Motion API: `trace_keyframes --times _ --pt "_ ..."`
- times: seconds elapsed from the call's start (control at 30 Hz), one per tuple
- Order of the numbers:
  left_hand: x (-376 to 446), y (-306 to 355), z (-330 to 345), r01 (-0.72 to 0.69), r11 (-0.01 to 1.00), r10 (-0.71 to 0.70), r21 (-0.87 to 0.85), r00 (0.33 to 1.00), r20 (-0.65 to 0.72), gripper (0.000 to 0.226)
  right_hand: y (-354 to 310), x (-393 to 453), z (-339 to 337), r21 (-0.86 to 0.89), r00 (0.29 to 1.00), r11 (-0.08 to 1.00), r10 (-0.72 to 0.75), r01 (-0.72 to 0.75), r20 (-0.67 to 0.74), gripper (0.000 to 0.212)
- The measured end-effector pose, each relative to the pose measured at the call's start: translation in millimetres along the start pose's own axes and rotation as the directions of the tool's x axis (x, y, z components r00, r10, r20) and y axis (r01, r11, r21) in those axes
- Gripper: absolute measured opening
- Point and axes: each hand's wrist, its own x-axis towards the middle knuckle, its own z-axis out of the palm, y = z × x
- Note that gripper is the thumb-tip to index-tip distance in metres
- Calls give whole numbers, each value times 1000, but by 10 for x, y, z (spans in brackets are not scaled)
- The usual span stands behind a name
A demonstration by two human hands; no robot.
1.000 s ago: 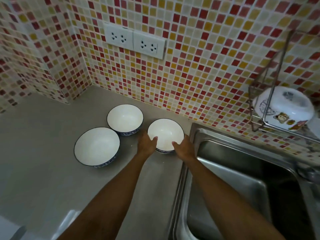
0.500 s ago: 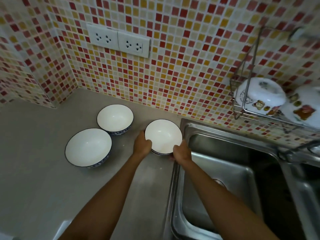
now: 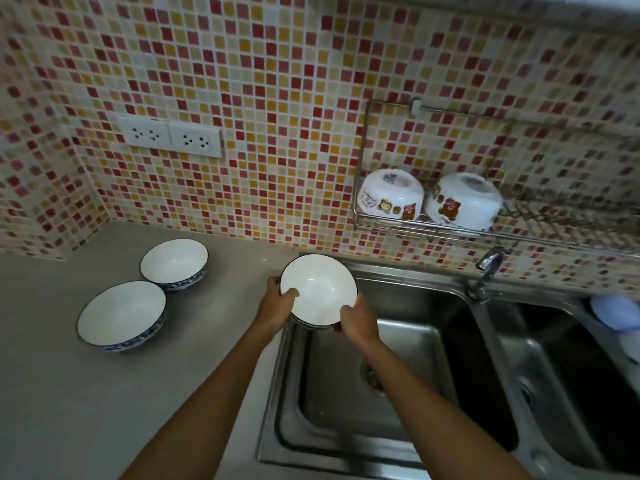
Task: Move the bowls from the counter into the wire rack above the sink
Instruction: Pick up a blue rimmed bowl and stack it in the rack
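A white bowl with a dark blue rim is lifted off the counter, over the sink's left edge and tilted toward me. My left hand grips its left rim with the thumb inside, and my right hand holds its lower right rim. Two matching bowls stay on the grey counter: one further back and one nearer, to the left. The wire rack hangs on the tiled wall above the sink, up and to the right of the held bowl.
Two upturned white bowls with cartoon prints fill the rack's left end; its right part shows bare wire. A double steel sink lies below, with a tap at the back. A double wall socket sits left.
Both hands have lifted the right-hand bowl off the counter and carried it right, over the sink edge. The view has swung up and right, showing more of the rack.
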Motion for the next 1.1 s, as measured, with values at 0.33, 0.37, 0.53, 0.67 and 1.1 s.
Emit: trace_keyframes --times 0.33,0.37,0.53,0.67,1.1 --pt "-390 246 742 -37 997 38 -68 999 4 53 216 -75 -868 8 999 999 -52 52 14 44" --pt "-413 265 803 -42 994 42 -102 999 -6 50 231 -64 -940 12 997 997 -77 77 19 43" --pt "-521 386 1060 -88 974 88 -207 996 -11 27 283 -53 -1273 -9 986 986 -166 166 23 47" --pt "-565 516 1181 -137 941 161 -308 986 52 32 225 -57 -1548 -9 963 963 -267 268 31 45" --pt "-569 1573 1276 -468 853 488 -230 872 35 47 -527 13 -2371 143 812 800 -578 583 -78 41"
